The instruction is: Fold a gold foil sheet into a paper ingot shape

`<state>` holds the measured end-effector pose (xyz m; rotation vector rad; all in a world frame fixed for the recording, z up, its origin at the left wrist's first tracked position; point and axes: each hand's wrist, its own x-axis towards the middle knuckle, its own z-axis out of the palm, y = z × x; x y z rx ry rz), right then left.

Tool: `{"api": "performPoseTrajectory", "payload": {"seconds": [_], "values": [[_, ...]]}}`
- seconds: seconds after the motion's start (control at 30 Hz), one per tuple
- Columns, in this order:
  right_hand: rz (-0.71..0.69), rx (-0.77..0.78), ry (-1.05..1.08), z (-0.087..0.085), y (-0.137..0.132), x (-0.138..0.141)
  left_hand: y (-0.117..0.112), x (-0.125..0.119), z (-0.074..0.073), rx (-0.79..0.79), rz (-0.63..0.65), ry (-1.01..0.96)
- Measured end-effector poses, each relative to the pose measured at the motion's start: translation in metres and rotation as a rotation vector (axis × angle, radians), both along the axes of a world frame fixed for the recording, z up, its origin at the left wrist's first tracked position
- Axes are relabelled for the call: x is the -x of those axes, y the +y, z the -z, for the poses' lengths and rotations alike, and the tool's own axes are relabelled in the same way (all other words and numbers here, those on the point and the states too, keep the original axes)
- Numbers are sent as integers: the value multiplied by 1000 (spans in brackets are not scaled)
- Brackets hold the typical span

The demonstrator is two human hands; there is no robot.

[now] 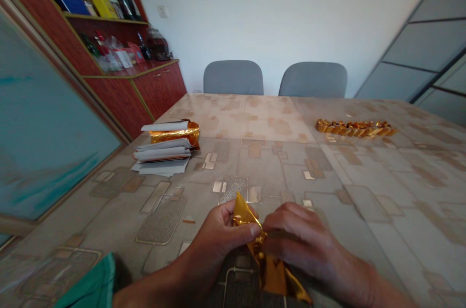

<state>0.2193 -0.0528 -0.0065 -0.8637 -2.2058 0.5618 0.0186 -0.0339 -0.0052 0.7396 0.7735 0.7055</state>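
Observation:
A partly folded piece of gold foil paper [274, 274] is between my hands, low over the near middle of the table. My left hand [222, 235] grips its upper part, with the thumb pressed on the front and a pointed corner sticking up past the fingers. On the right edge of the foil, my right hand [302, 240] pinches with curled fingers; its fingertips are partly hidden. The lower end of the foil hangs loose with creased flaps. A row of folded gold foil pieces [355, 128] lies at the far right of the table.
A stack of foil paper sheets [165, 147], white backs showing, lies at the left of the patterned tablecloth [255, 172]. Two grey chairs [233, 77] stand beyond the far edge. A red-brown cabinet [145, 89] is at the back left. A small orange scrap [189, 221] lies near my left hand.

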Motion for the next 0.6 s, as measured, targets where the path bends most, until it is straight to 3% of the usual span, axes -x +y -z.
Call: {"api": "performPoseTrajectory", "payload": {"seconds": [0.23,0.4,0.6], "values": [[-38,-295,-134,-1,8,-3,2,4,14,-70,-157,108],[-31,-282,-123,-1,8,-4,3,2,13,-123,-229,131],[-38,-300,-148,0,8,-3,2,1,12,-134,-179,134]]}}
